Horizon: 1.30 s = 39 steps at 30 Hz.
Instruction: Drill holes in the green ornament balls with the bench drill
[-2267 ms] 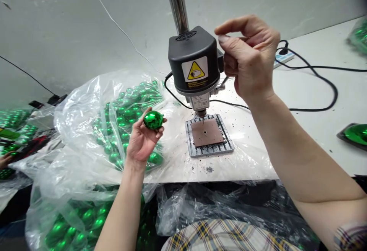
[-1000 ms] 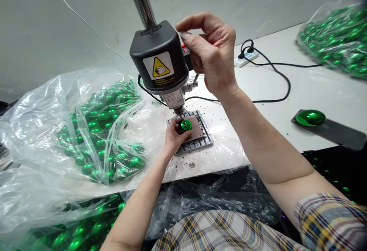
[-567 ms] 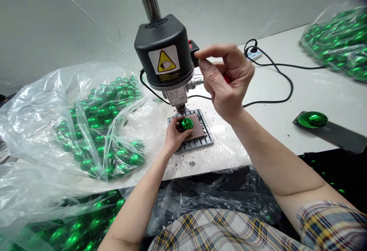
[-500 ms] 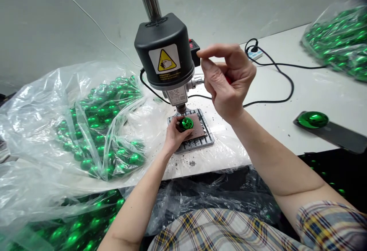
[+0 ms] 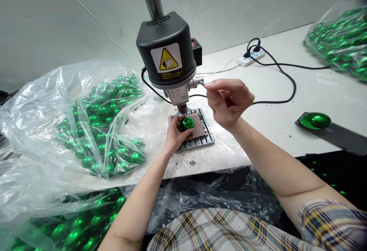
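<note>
A black drill press [image 5: 166, 52] with a yellow warning label stands over a grooved metal base [image 5: 205, 142]. On the pinkish plate [image 5: 199, 126] lying on that base, my left hand [image 5: 176, 134] grips a shiny green ball [image 5: 187, 123] between thumb and fingers, just below the chuck [image 5: 182, 108]. My right hand [image 5: 229, 100] is closed around the press's feed handle, at the right side of the machine; a bit of the red knob [image 5: 228, 102] shows between the fingers.
Clear plastic bags of green balls [image 5: 100, 124] lie at the left, with another bag [image 5: 341, 44] at the far right. A green ball [image 5: 314, 121] rests on a dark phone [image 5: 344, 136]. Black cable runs from a power strip [image 5: 252, 57]. Dark shavings surround the base.
My right hand has moved down with the handle, uncovering the power strip. My left hand stays on the green ball. The view has shifted slightly.
</note>
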Each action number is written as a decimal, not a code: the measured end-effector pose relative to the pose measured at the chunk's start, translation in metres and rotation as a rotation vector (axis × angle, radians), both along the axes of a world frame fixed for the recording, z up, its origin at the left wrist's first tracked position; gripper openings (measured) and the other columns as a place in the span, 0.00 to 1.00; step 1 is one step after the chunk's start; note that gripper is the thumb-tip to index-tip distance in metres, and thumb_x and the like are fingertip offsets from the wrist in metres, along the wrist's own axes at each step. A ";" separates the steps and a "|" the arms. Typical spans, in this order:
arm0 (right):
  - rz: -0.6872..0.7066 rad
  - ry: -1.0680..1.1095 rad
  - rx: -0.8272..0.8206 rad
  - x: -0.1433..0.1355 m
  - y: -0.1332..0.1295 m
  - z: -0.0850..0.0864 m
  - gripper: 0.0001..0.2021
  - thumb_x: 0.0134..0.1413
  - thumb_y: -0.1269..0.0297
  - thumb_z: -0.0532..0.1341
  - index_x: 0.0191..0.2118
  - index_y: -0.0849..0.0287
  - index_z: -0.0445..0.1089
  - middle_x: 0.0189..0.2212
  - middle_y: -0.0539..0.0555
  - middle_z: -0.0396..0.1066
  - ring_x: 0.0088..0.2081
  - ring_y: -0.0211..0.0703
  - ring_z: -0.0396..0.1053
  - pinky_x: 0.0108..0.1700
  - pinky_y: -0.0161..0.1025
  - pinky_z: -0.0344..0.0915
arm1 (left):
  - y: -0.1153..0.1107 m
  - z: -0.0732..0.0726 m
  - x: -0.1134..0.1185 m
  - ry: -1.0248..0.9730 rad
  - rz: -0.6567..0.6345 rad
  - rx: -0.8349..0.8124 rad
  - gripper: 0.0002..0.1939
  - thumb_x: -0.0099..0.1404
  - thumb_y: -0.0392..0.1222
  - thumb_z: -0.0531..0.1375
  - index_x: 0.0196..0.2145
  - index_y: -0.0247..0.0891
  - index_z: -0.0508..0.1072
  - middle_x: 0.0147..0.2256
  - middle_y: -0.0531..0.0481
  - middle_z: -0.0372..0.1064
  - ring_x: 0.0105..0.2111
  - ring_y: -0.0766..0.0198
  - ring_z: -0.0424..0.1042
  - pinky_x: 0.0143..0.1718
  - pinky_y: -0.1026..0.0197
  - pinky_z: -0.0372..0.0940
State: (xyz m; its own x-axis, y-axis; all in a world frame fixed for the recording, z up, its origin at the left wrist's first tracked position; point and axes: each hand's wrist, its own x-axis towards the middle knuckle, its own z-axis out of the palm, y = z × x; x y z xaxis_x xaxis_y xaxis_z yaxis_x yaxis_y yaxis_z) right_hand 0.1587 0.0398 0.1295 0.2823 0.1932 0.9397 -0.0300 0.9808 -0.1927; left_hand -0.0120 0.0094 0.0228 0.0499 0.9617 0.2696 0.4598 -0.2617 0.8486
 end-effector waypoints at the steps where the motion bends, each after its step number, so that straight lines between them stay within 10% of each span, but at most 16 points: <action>1: -0.008 -0.009 0.039 0.000 0.001 -0.003 0.19 0.55 0.72 0.64 0.48 0.39 0.77 0.29 0.45 0.78 0.10 0.31 0.53 0.11 0.36 0.50 | 0.000 0.001 0.000 0.001 0.004 -0.004 0.26 0.51 0.44 0.73 0.47 0.39 0.71 0.41 0.50 0.61 0.31 0.67 0.63 0.31 0.63 0.61; 6: 0.017 -0.058 0.086 -0.001 0.000 -0.009 0.20 0.55 0.72 0.64 0.49 0.41 0.77 0.23 0.45 0.75 0.10 0.31 0.50 0.11 0.37 0.47 | 0.001 -0.003 0.000 -0.015 0.009 -0.002 0.26 0.50 0.44 0.73 0.45 0.39 0.72 0.41 0.50 0.62 0.34 0.65 0.64 0.33 0.63 0.62; 12: 0.174 0.043 -0.236 -0.006 0.010 0.062 0.06 0.58 0.69 0.64 0.39 0.50 0.74 0.42 0.48 0.74 0.15 0.28 0.55 0.12 0.35 0.49 | -0.005 0.003 0.006 -0.128 0.042 -0.126 0.26 0.52 0.46 0.71 0.46 0.39 0.68 0.38 0.48 0.68 0.35 0.62 0.68 0.34 0.62 0.64; 16: 0.345 0.050 -0.521 -0.008 0.027 0.096 0.05 0.54 0.73 0.63 0.34 0.56 0.69 0.29 0.49 0.69 0.17 0.32 0.59 0.14 0.35 0.56 | -0.058 0.021 0.009 -0.112 0.127 0.000 0.24 0.52 0.43 0.70 0.44 0.40 0.68 0.40 0.46 0.69 0.38 0.59 0.70 0.38 0.59 0.67; 18: 0.329 0.077 -0.537 -0.010 0.032 0.099 0.07 0.53 0.77 0.61 0.33 0.56 0.68 0.18 0.44 0.58 0.17 0.35 0.59 0.16 0.35 0.56 | -0.099 0.021 0.004 -0.052 -0.028 0.033 0.24 0.51 0.42 0.70 0.45 0.41 0.70 0.40 0.44 0.70 0.41 0.55 0.72 0.41 0.56 0.69; 23: 0.271 0.088 -0.477 -0.013 0.032 0.094 0.11 0.53 0.81 0.59 0.29 0.55 0.69 0.15 0.42 0.48 0.18 0.34 0.58 0.17 0.32 0.57 | -0.175 -0.035 -0.012 0.325 -0.588 -0.287 0.27 0.59 0.45 0.63 0.57 0.47 0.70 0.55 0.38 0.67 0.52 0.47 0.71 0.52 0.47 0.69; 29: 0.240 0.134 -0.407 -0.015 0.036 0.089 0.12 0.48 0.81 0.59 0.26 0.56 0.73 0.13 0.42 0.50 0.12 0.31 0.42 0.10 0.33 0.42 | -0.173 -0.102 0.002 0.408 -0.064 -0.755 0.25 0.66 0.37 0.52 0.61 0.36 0.67 0.59 0.34 0.66 0.61 0.44 0.64 0.64 0.44 0.58; 32: 0.222 0.169 -0.375 -0.017 0.043 0.085 0.10 0.44 0.79 0.61 0.25 0.56 0.74 0.13 0.44 0.54 0.11 0.28 0.39 0.09 0.33 0.33 | -0.168 -0.066 0.007 0.462 -0.250 -0.810 0.25 0.65 0.42 0.57 0.59 0.33 0.70 0.60 0.32 0.65 0.57 0.41 0.69 0.59 0.42 0.62; 36: 0.284 0.174 -0.342 -0.016 0.051 0.082 0.06 0.41 0.75 0.66 0.25 0.57 0.76 0.11 0.43 0.48 0.10 0.27 0.40 0.10 0.33 0.28 | -0.155 0.042 -0.019 0.227 -0.967 -0.638 0.17 0.65 0.47 0.61 0.50 0.43 0.77 0.49 0.43 0.76 0.47 0.50 0.77 0.51 0.52 0.70; 37: 0.306 0.176 -0.348 -0.015 0.051 0.082 0.06 0.40 0.76 0.66 0.24 0.57 0.76 0.11 0.43 0.47 0.10 0.27 0.40 0.10 0.34 0.28 | -0.146 0.067 -0.032 0.129 -0.934 -0.592 0.15 0.70 0.47 0.57 0.50 0.44 0.77 0.47 0.45 0.78 0.46 0.54 0.77 0.50 0.55 0.70; 39: 0.334 0.185 -0.368 -0.013 0.049 0.083 0.07 0.38 0.77 0.65 0.23 0.58 0.77 0.11 0.43 0.47 0.10 0.27 0.40 0.09 0.35 0.28 | -0.118 0.100 -0.061 0.076 -0.469 -0.337 0.16 0.73 0.47 0.52 0.47 0.44 0.78 0.43 0.45 0.78 0.44 0.56 0.77 0.48 0.56 0.70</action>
